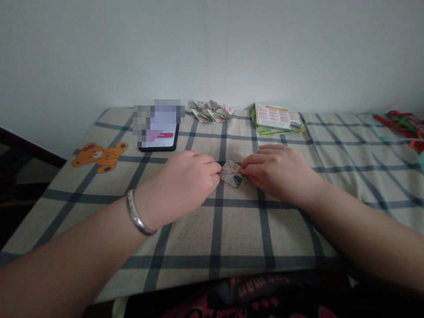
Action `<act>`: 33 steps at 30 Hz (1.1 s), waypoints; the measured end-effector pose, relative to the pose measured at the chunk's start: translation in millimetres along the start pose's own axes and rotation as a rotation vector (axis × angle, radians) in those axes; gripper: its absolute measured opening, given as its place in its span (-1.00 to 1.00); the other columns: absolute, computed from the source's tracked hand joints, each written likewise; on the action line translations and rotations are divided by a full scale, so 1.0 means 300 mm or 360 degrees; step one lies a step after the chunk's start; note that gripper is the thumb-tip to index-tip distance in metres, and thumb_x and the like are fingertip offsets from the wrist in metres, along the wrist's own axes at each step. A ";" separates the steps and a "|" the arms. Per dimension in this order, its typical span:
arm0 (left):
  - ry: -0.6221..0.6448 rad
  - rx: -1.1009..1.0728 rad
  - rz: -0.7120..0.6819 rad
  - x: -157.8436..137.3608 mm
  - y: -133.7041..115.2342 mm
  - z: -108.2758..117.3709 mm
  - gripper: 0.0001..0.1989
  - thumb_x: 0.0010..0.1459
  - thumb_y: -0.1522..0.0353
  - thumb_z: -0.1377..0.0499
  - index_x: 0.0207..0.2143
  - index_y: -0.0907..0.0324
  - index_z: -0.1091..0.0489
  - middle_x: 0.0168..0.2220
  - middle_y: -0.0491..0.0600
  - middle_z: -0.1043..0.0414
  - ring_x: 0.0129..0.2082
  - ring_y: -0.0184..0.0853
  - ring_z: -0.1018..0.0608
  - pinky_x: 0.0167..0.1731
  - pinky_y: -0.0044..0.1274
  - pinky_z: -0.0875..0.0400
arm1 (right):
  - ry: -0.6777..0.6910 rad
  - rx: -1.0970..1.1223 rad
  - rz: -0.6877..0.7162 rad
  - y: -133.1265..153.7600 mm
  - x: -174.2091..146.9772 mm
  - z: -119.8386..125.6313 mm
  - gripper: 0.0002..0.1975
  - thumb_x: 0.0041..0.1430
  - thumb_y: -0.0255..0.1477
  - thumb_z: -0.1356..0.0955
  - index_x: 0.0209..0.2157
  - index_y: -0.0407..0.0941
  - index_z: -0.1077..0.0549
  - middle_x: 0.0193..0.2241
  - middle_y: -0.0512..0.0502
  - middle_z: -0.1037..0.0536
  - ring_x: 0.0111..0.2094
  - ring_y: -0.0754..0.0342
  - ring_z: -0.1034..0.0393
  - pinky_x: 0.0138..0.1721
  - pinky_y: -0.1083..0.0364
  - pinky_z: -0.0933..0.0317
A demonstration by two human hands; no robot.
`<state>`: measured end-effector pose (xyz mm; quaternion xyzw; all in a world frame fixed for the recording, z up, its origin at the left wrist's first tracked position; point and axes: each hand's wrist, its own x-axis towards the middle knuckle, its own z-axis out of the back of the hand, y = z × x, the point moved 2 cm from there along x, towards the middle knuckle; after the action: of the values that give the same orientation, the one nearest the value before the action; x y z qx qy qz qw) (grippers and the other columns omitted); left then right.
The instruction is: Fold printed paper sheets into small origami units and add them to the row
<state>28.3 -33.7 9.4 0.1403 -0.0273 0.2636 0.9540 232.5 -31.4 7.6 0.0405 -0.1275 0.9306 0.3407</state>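
Observation:
A small square of folded printed paper [232,173] lies between my hands over the checked tablecloth, one corner toward me. My left hand [188,183], with a silver bangle at its wrist, pinches the left corner. On the opposite corner the fingertips of my right hand [280,174] are closed. Crease lines run toward the middle of the square. Beyond it, near the wall, several folded paper pieces [212,111] of similar print sit in a group. To their right is a stack of printed leaflets [278,118].
A phone [162,132] with a lit screen rests at the back left. Nearer the left edge lies a flat orange bear cutout [101,157]. Red and green strips [402,126] are heaped at the far right. The wall [212,53] stands directly behind the table.

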 end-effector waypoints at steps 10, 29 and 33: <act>-0.0023 -0.0271 0.0095 -0.010 0.038 -0.007 -0.66 0.20 0.49 -0.01 -0.10 0.12 -0.51 -0.01 -0.10 -0.50 0.01 -0.25 -0.47 -0.06 -0.34 -0.42 | 0.0056 0.0410 0.0058 -0.077 -0.017 0.004 -0.82 0.22 -0.36 -0.35 -0.20 0.01 -0.60 -0.14 0.00 -0.58 -0.23 0.03 -0.45 -0.25 0.04 -0.26; -0.0161 -0.0423 0.0286 0.009 0.025 -0.048 -0.81 0.18 0.45 -0.06 -0.25 0.22 -0.47 -0.19 0.04 -0.50 -0.15 -0.24 -0.51 -0.09 -0.36 -0.42 | -0.0099 0.0684 -0.0117 -0.094 0.007 -0.044 -0.79 0.21 -0.31 -0.34 -0.40 -0.13 -0.52 -0.34 -0.12 -0.52 -0.27 0.04 -0.37 -0.22 0.04 -0.20; -0.0261 -0.0652 0.0243 0.025 0.055 -0.079 -0.82 0.19 0.46 -0.04 -0.31 0.19 -0.45 -0.22 -0.01 -0.49 -0.16 -0.29 -0.49 -0.07 -0.39 -0.40 | -0.0137 0.0726 -0.0139 -0.098 0.015 -0.064 -0.84 0.20 -0.31 -0.36 -0.33 -0.11 -0.50 -0.35 -0.09 -0.49 -0.27 0.03 -0.34 -0.22 0.05 -0.18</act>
<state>25.8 -9.6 -8.2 -0.0379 -0.1684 0.3115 0.9344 248.4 -1.8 -3.9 0.1616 0.0734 0.9171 0.3570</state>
